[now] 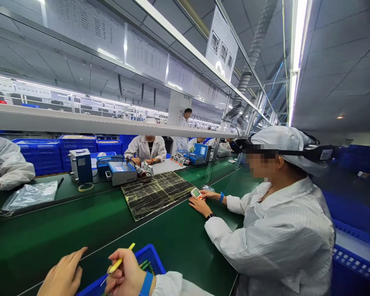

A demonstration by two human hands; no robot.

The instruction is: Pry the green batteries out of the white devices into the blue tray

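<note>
Right hand (126,273) closed around a yellow tool (119,263), above a blue bin (151,257). Left hand (63,275) loosely open and empty, fingers resting near the green belt (80,230).

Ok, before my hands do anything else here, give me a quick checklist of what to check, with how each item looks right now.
1. Right hand grips the yellow tool: ok, fingers closed around it, tip pointing down and left.
2. Left hand free: ok, open, holding nothing, above the green belt.
3. Blue bin within reach: ok, directly beside the right hand.
4. Bin contents: cannot tell, only a few green pieces show behind the hand.
5. Neighbour's hands apart from yours: ok, they are farther up the belt on a small white device.
6. Blue wrist strap on: ok, on the right wrist.
</note>
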